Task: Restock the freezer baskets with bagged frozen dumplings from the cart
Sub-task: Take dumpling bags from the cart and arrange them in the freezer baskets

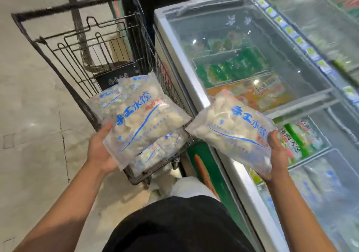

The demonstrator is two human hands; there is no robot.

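Now fingers (276, 145) round dumpling bag (233, 127).

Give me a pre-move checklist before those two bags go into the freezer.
1. Left hand holds its dumpling bag from below: ok.
2. Right hand holds the second bag: ok.
3. Second bag already over the freezer edge: ok.
4. Freezer glass lid open over the target basket: cannot tell.
5. More bags left in the cart: ok.
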